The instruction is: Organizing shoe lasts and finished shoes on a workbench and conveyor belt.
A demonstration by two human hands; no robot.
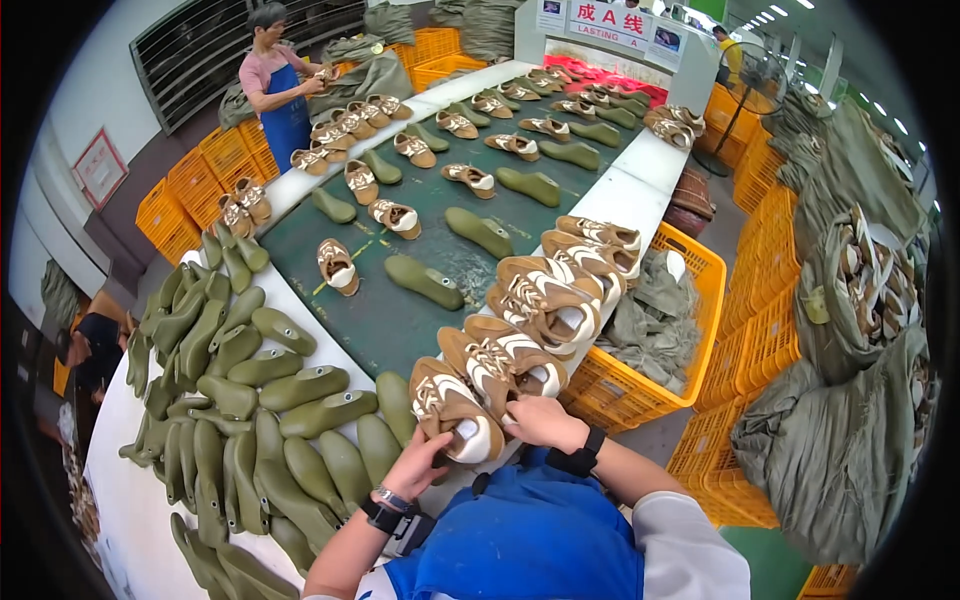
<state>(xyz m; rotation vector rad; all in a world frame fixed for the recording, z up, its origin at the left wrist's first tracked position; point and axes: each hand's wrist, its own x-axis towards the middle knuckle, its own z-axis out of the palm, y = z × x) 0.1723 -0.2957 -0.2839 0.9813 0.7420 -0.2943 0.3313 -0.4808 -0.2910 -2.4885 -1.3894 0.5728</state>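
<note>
Your left hand [418, 462] curls its fingers around the toe and underside of the nearest tan-and-white shoe upper [452, 410]; your right hand [540, 420] closes on its far side near the white patch, so both grasp the same piece. It sits at the near edge of the white table rim [640, 175], first in an overlapping row of uppers [545, 300] leaning on one another.

Risk, as I read it: lift yours sharply and the next upper loses its prop, and the row could slide toward the orange crate [700, 290] on your right.

On your left, the heap of green lasts [260, 400] lies close; a wide elbow could knock one off onto the green belt [400, 310].
</note>
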